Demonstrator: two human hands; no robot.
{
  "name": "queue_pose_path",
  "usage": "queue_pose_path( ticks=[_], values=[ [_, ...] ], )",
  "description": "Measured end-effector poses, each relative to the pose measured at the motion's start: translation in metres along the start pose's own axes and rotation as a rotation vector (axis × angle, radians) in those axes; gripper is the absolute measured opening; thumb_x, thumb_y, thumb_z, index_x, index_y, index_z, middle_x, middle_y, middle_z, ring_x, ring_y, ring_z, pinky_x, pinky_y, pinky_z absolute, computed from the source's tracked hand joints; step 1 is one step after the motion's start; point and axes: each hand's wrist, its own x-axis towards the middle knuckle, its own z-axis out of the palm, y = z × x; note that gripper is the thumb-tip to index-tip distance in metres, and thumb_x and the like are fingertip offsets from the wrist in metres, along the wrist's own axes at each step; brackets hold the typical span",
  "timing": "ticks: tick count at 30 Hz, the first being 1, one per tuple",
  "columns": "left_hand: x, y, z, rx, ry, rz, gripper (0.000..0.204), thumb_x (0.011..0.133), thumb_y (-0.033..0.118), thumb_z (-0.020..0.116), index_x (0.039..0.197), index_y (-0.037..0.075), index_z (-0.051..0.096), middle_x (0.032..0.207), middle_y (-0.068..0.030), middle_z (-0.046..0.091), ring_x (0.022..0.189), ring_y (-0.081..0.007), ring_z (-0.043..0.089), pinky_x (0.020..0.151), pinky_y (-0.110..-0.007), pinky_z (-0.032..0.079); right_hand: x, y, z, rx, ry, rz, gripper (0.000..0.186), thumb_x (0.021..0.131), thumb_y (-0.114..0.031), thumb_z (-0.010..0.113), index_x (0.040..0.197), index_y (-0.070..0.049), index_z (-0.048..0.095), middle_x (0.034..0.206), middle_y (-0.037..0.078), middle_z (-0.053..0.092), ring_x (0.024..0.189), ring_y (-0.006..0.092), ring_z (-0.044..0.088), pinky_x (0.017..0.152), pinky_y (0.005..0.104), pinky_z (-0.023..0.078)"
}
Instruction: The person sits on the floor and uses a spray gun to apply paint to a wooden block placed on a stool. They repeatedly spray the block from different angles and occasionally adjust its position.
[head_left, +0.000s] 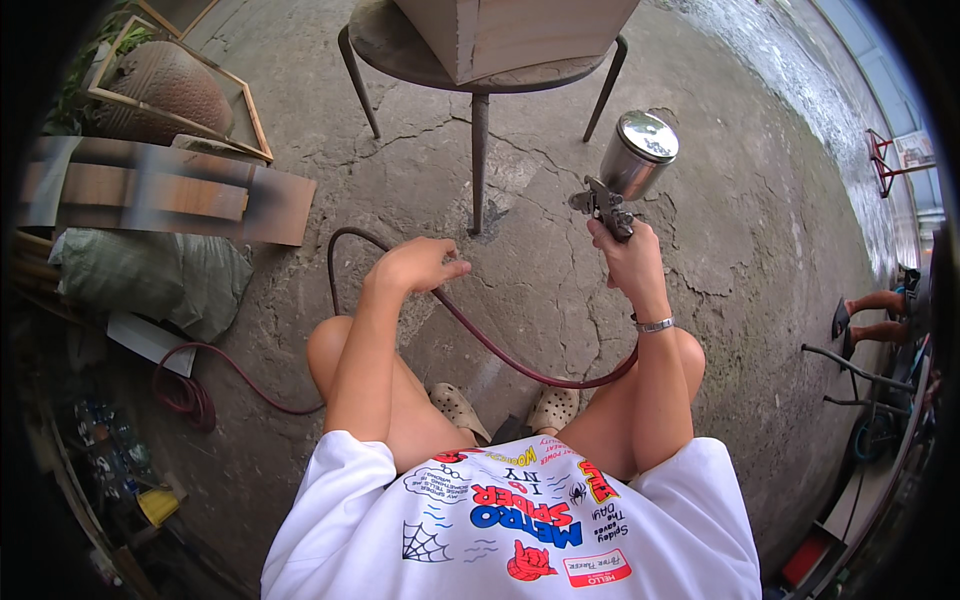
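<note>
My right hand [632, 258] is closed around the handle of a metal spray gun [606, 208], held out over the floor. A shiny silver cup [640, 155] with a lid sits on top of the gun, tilted to the right. A dark red hose [510, 366] loops from beside my right forearm across to the left. Over that hose, my left hand [418, 264] hangs with thumb and fingers apart, holding nothing. The hose passes beneath it; whether they touch I cannot tell. Ahead stands a round stool [400, 50] bearing a pale box-like piece [500, 35].
Stained boards [170, 190], a greenish sack [150, 275] and a wooden frame [250, 115] lie at the left. Coiled hose [190, 400] rests below them. Cracked concrete [740, 250] spreads around me. Another person's legs [875, 318] show at the far right, near metal bars [860, 365].
</note>
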Motion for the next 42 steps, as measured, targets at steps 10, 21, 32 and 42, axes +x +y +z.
queue_pose_path(
  ticks=[10, 21, 32, 42],
  values=[
    [-0.001, 0.001, -0.001, -0.021, -0.014, -0.022, 0.057, 0.101, 0.052, 0.059, 0.133, 0.005, 0.064, 0.098, -0.0200, 0.075, 0.082, -0.0290, 0.072, 0.075, -0.043, 0.055, 0.002, 0.007, 0.004, -0.025, 0.014, -0.032, 0.040, 0.098, -0.031, 0.070, 0.083, 0.006, 0.065, 0.061, 0.005, 0.060, 0.041, 0.0146, 0.055, 0.039, 0.0335, 0.043],
    [-0.012, 0.016, -0.011, -0.029, -0.055, -0.081, 0.059, 0.100, 0.052, 0.060, 0.132, 0.002, 0.064, 0.115, -0.0216, 0.073, 0.106, -0.0356, 0.071, 0.093, -0.046, 0.054, 0.000, 0.001, 0.002, -0.029, 0.014, -0.018, 0.045, 0.098, -0.031, 0.070, 0.077, 0.007, 0.061, 0.055, 0.009, 0.058, 0.042, 0.0204, 0.059, 0.045, 0.0377, 0.046],
    [-0.004, 0.009, -0.005, -0.017, -0.032, -0.041, 0.057, 0.100, 0.054, 0.060, 0.123, 0.003, 0.069, 0.103, -0.0204, 0.075, 0.100, -0.0345, 0.072, 0.090, -0.045, 0.054, 0.003, 0.008, 0.002, -0.034, 0.004, -0.060, 0.037, 0.098, -0.028, 0.069, 0.087, 0.007, 0.062, 0.057, 0.010, 0.059, 0.045, 0.0217, 0.062, 0.048, 0.0385, 0.048],
    [-0.010, 0.020, -0.016, 0.190, -0.109, -0.094, 0.058, 0.097, 0.060, 0.059, 0.099, 0.004, 0.078, 0.076, -0.0150, 0.073, 0.086, -0.0299, 0.074, 0.091, -0.043, 0.053, -0.010, -0.002, 0.007, 0.165, -0.016, 0.001, 0.038, 0.103, -0.035, 0.064, 0.105, 0.003, 0.063, 0.075, 0.005, 0.066, 0.044, 0.0130, 0.055, 0.037, 0.0295, 0.043]
  ],
)
